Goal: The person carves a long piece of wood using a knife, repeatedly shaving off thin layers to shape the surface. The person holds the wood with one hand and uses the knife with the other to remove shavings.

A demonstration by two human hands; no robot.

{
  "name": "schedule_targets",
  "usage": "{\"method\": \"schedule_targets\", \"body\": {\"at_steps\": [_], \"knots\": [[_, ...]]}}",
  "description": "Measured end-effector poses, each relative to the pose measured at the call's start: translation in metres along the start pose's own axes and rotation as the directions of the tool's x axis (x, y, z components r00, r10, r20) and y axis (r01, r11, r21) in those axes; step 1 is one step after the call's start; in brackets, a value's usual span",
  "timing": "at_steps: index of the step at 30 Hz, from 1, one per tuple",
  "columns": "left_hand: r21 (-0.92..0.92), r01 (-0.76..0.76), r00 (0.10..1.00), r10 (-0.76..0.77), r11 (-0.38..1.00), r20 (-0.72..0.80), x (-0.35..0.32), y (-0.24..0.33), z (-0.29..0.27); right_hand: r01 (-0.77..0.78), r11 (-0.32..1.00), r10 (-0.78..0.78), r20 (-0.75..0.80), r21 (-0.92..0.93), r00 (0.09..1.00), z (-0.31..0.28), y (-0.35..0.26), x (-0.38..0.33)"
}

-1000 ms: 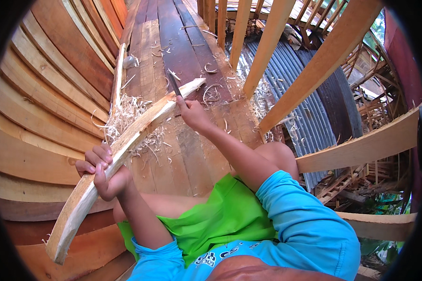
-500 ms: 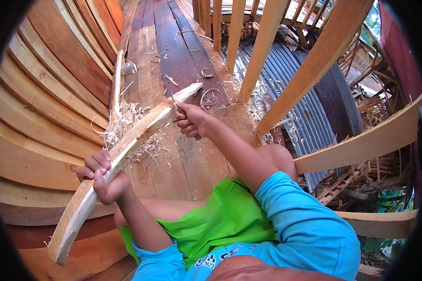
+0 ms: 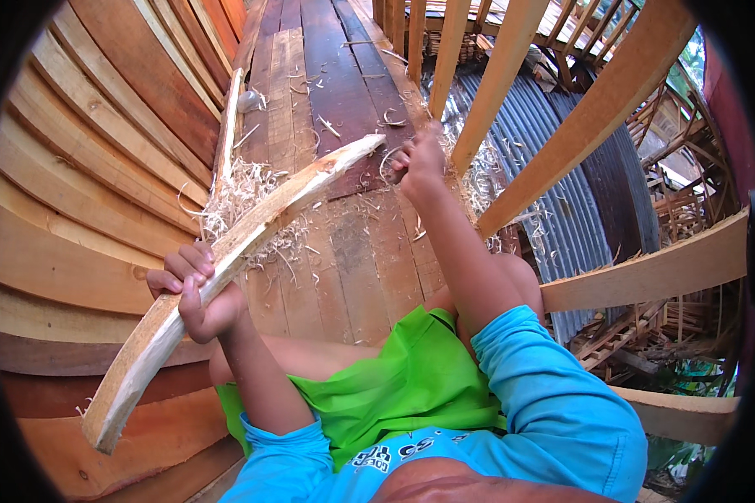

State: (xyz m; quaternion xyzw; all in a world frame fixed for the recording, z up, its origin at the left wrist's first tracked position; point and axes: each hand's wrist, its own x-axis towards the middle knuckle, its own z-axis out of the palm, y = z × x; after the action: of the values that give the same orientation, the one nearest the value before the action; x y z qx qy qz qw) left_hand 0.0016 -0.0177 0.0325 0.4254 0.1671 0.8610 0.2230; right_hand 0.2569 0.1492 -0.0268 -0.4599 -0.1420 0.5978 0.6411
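Slanting from lower left up to the middle, a long curved pale wooden strip point(image 3: 226, 251) is gripped by the left hand point(image 3: 195, 289), whose fingers point(image 3: 176, 267) are curled over its upper face with the thumb beneath. Near the strip's far tip, the right hand point(image 3: 419, 159) is clenched shut; what it holds cannot be told. Pale curly wood shavings point(image 3: 235, 189) are scattered on the dark plank floor point(image 3: 344, 92).

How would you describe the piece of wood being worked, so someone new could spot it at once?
Start at the plank floor strewn with pale shavings. Slanting above it is a long, curved wooden piece, gripped low by the left hand, its far tip near the right hand. Unlike the fixed planks, it is held loose, pale and freshly shaved.
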Motion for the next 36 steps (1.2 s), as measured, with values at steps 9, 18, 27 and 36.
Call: {"method": "schedule_targets", "body": {"at_steps": [9,18,27,36], "knots": [[0.001,0.021,1.000,-0.021,1.000,-0.007,0.000,0.002,-0.006,0.252,0.716,0.058,0.416,-0.651,0.908,-0.005,-0.003,0.011],[-0.002,0.031,0.998,-0.031,1.000,-0.055,0.000,0.002,-0.008,0.259,-0.477,0.119,0.231,-0.840,0.966,-0.116,0.003,0.063],[-0.033,0.022,0.999,-0.023,0.999,-0.034,0.001,0.001,-0.009,0.193,-0.602,0.110,0.158,-0.775,0.981,-0.144,0.052,0.074],[-0.015,0.006,0.999,-0.007,1.000,-0.053,0.001,0.003,-0.010,0.113,-0.421,0.071,0.092,-0.900,0.993,-0.124,0.064,0.055]]}}
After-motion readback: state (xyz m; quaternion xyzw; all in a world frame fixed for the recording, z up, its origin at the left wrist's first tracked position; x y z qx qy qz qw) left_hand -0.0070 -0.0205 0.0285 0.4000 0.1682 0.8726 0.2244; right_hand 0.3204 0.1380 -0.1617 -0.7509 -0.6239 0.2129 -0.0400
